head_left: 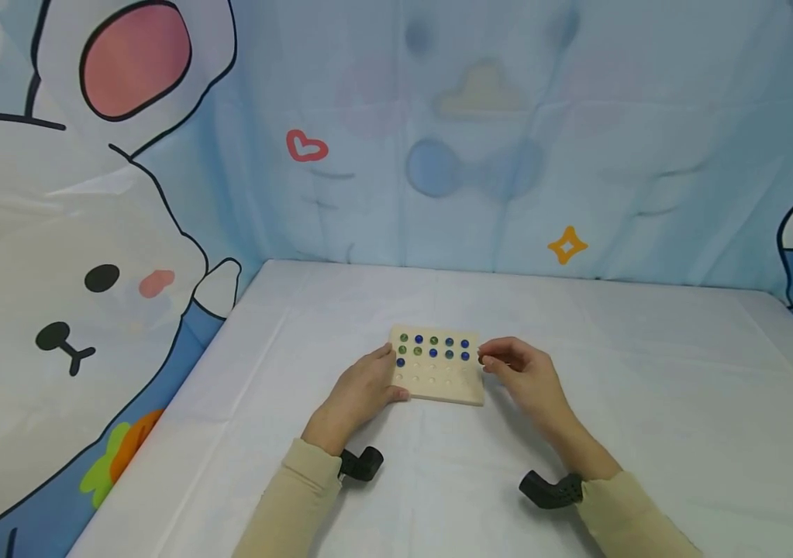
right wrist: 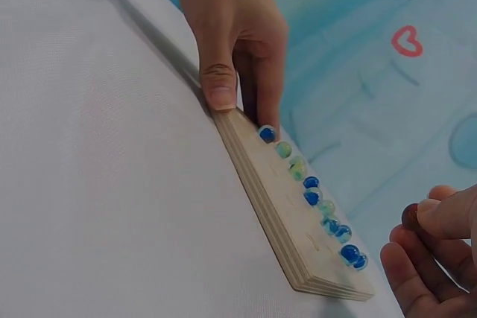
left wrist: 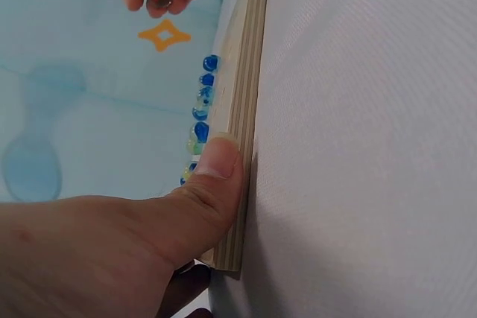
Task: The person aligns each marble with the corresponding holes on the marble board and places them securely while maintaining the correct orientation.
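A pale wooden board [head_left: 438,394] with rows of round hollows lies on the white table. Green and blue glass marbles [right wrist: 311,196] fill its two far rows, and a single blue marble [head_left: 400,362] sits at the left end of the third row. My left hand [head_left: 357,391] grips the board's left end, thumb on the near edge and fingers round the far side. Off the right edge, my right hand [head_left: 527,381] pinches a dark reddish-brown marble [right wrist: 409,217] between thumb and fingers, apart from the board. The nearest row's hollows hold no marbles.
White cloth [head_left: 647,387] covers the table around the board. A blue printed curtain [head_left: 647,139] hangs behind it, with a large cartoon animal [head_left: 33,271] at the left. Black wrist mounts [head_left: 551,490] sit at both sleeves.
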The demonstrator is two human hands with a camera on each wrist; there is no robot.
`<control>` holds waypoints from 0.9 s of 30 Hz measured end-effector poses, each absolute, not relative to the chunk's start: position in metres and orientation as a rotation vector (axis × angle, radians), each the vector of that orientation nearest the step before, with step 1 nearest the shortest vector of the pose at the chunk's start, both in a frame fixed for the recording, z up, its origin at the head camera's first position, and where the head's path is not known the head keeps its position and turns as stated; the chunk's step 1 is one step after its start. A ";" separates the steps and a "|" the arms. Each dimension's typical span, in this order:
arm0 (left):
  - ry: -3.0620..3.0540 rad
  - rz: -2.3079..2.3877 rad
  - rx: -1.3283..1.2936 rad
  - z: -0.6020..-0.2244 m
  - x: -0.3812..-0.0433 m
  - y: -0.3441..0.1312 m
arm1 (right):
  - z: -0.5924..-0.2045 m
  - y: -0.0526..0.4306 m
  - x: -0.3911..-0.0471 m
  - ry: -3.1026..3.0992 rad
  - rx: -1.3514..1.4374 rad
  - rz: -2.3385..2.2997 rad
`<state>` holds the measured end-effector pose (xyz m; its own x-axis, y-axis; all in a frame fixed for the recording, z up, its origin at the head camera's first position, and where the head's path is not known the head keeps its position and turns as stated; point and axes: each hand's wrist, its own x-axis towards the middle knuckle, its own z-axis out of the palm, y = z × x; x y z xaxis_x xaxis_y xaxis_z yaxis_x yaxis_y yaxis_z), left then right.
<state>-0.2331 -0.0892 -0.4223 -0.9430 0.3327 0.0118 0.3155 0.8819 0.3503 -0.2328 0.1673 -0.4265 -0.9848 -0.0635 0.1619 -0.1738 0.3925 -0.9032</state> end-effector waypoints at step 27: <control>2.987 0.549 0.496 -0.422 -0.235 -0.090 | -0.433 0.115 -0.246 -2.541 0.416 1.597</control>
<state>-0.2347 -0.0898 -0.4216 -0.9460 0.3241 -0.0051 0.3011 0.8845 0.3563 -0.2459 0.1150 -0.4328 -0.9563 -0.1707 0.2375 -0.2881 0.4087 -0.8660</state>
